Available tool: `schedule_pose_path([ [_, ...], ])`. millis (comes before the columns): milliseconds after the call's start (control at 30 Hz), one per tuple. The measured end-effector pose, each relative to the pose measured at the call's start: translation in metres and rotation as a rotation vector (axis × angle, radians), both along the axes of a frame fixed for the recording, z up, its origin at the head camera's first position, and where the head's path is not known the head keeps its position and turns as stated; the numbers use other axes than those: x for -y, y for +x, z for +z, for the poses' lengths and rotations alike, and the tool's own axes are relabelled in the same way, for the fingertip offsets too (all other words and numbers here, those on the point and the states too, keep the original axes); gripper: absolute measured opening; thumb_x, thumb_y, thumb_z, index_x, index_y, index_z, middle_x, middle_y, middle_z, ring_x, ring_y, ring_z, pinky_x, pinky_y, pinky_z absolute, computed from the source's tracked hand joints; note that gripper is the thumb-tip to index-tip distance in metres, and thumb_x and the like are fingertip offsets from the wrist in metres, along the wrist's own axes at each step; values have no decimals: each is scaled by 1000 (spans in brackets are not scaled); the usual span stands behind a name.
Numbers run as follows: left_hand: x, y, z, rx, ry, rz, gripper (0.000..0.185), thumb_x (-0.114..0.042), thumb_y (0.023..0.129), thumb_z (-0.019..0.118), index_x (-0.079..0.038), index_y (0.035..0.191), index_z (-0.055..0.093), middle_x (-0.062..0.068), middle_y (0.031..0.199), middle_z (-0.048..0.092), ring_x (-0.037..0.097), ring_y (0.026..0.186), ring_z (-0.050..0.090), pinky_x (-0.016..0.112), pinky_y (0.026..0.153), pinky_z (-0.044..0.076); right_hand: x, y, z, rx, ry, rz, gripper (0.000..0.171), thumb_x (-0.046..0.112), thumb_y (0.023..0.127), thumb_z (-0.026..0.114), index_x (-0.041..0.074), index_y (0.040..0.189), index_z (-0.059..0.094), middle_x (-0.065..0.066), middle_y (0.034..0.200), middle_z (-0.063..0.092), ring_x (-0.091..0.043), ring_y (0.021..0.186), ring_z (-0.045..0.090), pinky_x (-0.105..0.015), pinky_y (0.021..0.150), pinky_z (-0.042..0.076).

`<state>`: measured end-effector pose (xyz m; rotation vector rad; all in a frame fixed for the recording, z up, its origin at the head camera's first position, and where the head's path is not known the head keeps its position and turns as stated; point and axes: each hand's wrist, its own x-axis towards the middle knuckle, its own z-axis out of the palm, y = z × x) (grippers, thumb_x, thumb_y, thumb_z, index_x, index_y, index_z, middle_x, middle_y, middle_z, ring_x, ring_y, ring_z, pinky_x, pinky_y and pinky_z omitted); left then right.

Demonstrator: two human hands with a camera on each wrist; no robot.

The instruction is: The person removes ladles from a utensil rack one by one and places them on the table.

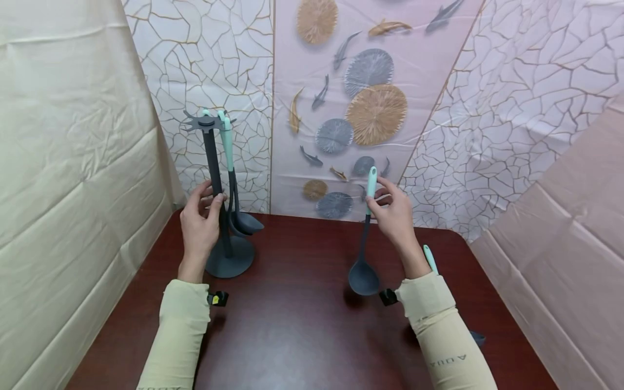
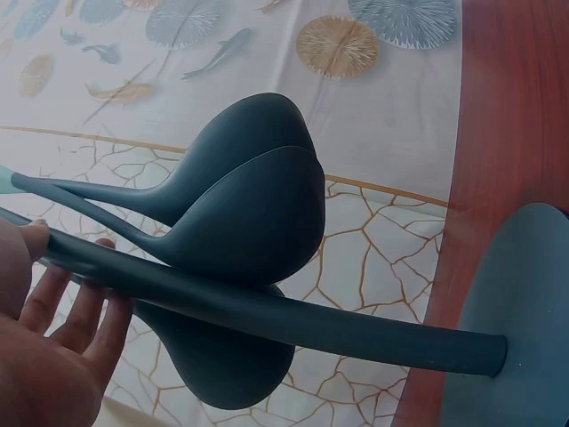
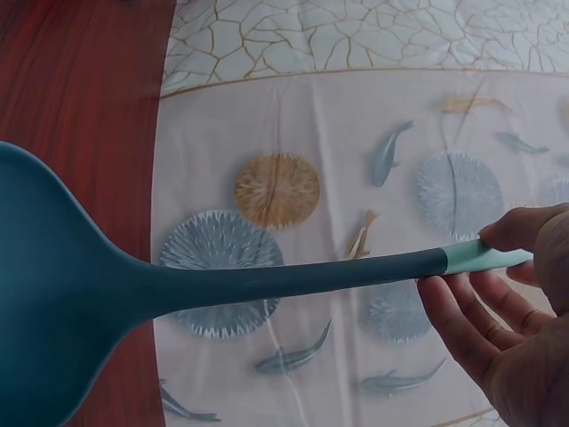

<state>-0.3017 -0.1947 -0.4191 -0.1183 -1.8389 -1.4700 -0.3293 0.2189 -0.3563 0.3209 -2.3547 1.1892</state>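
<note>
From the head view, the left hand (image 1: 199,225) grasps the dark post of the utensil stand (image 1: 220,216), which sits at the far left of the red-brown counter (image 1: 302,325). Hanging ladles (image 1: 241,216) with mint handles dangle from its top rack. The right hand (image 1: 392,214) pinches the mint grip of a dark ladle (image 1: 365,254), held upright right of centre, its bowl low and near the counter; whether it touches cannot be told. Another mint-tipped utensil (image 1: 430,259) lies behind the right forearm.

In the left wrist view, the thumb and fingers (image 2: 84,311) wrap the stand's post (image 2: 267,311), with three spoon bowls (image 2: 249,213) crowded against it and the round base (image 2: 524,320) on the counter.

In the right wrist view, the fingers (image 3: 471,311) hold only the pale end of the ladle (image 3: 222,280), the heavy bowl far from the grip.

My judgement: that end-pinch leaves the ladle free to swing or slip, and it could knock the hanging ladles off their hooks. A pull on the post could tilt the stand off its base.
</note>
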Motion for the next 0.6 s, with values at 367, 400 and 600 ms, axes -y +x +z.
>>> schedule_pose_path([
  [367,-8,14,18,1,-6,4,41,-7,106,64,-4,147,60,21,128,67,33,105,70,12,81,49,-15,0,-7,-10,48,-28,52,9,100,73,9,150,60,-19,103,66,-36,86,73,-21,55,57],
  [400,-8,14,17,0,-2,4,41,-7,106,64,-4,147,61,21,128,67,33,105,70,12,81,49,-16,0,-8,-11,52,-30,52,8,100,73,9,150,60,-19,103,66,-36,85,73,-21,55,57],
  [600,-3,7,7,6,0,17,41,-10,107,64,-7,148,61,20,129,67,21,104,69,11,82,49,-21,-3,-16,-3,63,-40,51,4,99,73,9,149,61,-18,101,66,-36,81,73,-21,55,57],
])
